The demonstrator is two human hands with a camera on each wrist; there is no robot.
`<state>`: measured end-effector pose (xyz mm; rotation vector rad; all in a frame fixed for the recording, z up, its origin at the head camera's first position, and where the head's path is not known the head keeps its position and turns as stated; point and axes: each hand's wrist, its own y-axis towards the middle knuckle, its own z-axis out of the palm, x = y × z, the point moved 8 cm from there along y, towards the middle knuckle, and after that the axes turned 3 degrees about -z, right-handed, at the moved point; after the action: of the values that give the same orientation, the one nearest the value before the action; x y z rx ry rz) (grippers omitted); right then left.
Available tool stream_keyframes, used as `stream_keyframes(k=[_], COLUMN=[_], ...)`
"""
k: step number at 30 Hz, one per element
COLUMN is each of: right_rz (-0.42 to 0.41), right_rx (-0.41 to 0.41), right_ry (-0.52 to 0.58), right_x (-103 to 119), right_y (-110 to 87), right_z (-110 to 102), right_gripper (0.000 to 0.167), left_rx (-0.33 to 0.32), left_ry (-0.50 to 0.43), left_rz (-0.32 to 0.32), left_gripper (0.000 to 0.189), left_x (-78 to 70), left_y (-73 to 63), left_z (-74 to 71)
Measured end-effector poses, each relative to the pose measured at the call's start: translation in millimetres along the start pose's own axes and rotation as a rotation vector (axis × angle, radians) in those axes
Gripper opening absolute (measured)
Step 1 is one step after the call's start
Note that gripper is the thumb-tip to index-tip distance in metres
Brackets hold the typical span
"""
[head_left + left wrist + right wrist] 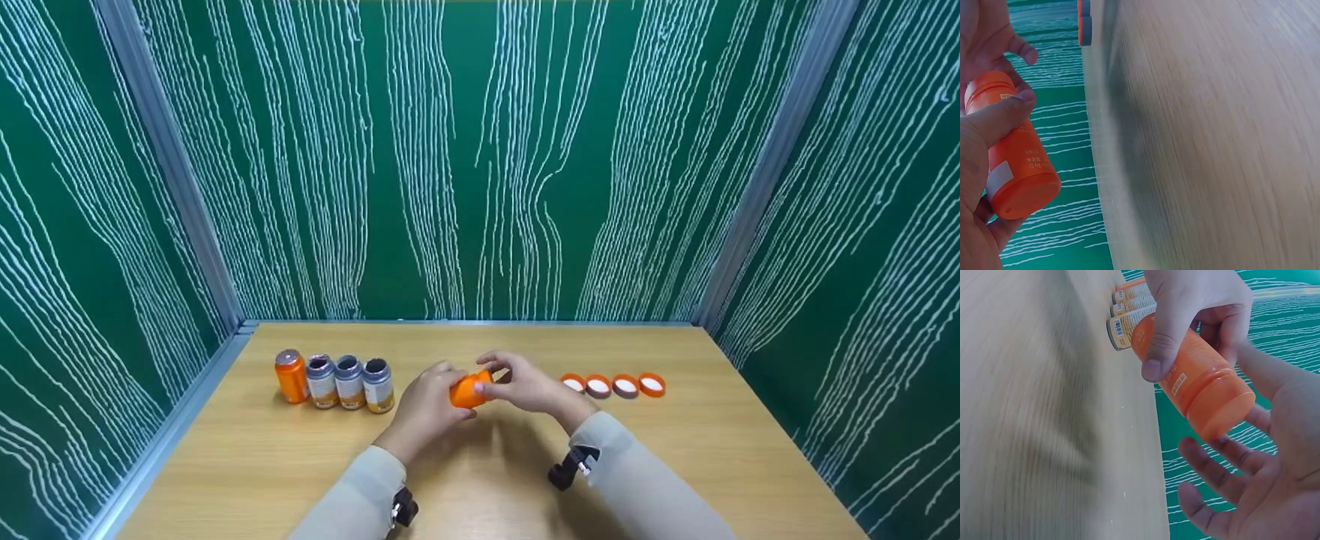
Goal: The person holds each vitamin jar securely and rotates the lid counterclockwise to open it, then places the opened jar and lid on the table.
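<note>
My left hand (429, 401) grips an orange bottle (1023, 147) around its body, thumb along one side. Held tilted above the table, the bottle points its orange screw cap (1223, 408) toward my right hand (531, 388). That cap sits on the neck. In the right wrist view, the right hand's fingers (1216, 475) are spread loosely around the cap end, with its thumb beside the bottle. A white label patch with a barcode shows on the orange body.
On the left of the wooden table (480, 487) stand an orange bottle (292, 379) and three grey bottles (349, 384) in a row, uncapped. Several caps (625, 386) lie in a row at the right, white insides up. Green walls (480, 225) with white lines enclose the table.
</note>
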<state>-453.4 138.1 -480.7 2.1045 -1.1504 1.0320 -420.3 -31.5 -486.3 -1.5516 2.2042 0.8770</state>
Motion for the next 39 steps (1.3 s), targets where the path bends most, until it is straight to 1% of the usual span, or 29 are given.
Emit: stream_keyframes(k=[2, 4, 8, 10, 12, 14, 18, 22, 27, 30, 34, 39], right_rz=[0.053, 0.097, 0.177, 0.212, 0.232, 0.237, 0.214, 0.180, 0.126, 0.087, 0.020, -0.044], right_rx=[-0.034, -0.056, -0.052, -0.040, -0.030, -0.023, -0.019, -0.011, 0.000, -0.002, -0.001, 0.003], right_ry=[0.013, 0.017, 0.028, 0.029, 0.032, 0.025, 0.020, 0.009, -0.013, -0.030, -0.050, -0.024], right_x=[-3.2, -6.1, -12.8, -15.9, -17.4, -17.0, -13.8, -10.4, -6.0, -3.8, 0.2, 4.3], right_y=[0.3, 1.0, 1.3, -0.1, -1.4, -2.6, -2.3, -1.8, -2.5, -2.5, -1.7, -1.9], right_z=[-1.5, -1.8, 1.5, 4.2, 6.7, 8.3, 8.2, 5.5, 3.2, 2.1, 0.7, -1.6], right_gripper=[0.053, 0.058, 0.075, 0.080, 0.077, 0.071, 0.053, 0.043, 0.038, 0.037, 0.034, 0.035], left_rx=[-0.003, -0.004, -0.001, 0.003, 0.004, 0.006, 0.015, 0.028, 0.031, 0.033, 0.035, 0.018], left_ry=[0.001, 0.009, 0.021, 0.020, 0.019, 0.020, 0.023, 0.006, -0.001, -0.010, -0.025, -0.024], left_rz=[0.002, 0.005, 0.006, 0.002, -0.005, -0.005, -0.003, -0.023, -0.036, -0.055, -0.072, -0.049], left_gripper=[0.054, 0.053, 0.054, 0.054, 0.055, 0.055, 0.057, 0.056, 0.057, 0.058, 0.058, 0.056], left_x=[-0.3, -0.7, -1.4, -1.3, -0.8, -0.3, 1.4, 4.6, 6.6, 8.1, 9.0, 6.7], left_y=[0.2, 0.3, 0.7, 0.7, 0.3, -0.2, -1.0, -1.2, -1.2, -1.7, -2.2, -1.9], left_z=[0.3, 1.0, 2.6, 3.1, 3.4, 3.8, 5.4, 7.2, 7.5, 7.6, 7.4, 5.3])
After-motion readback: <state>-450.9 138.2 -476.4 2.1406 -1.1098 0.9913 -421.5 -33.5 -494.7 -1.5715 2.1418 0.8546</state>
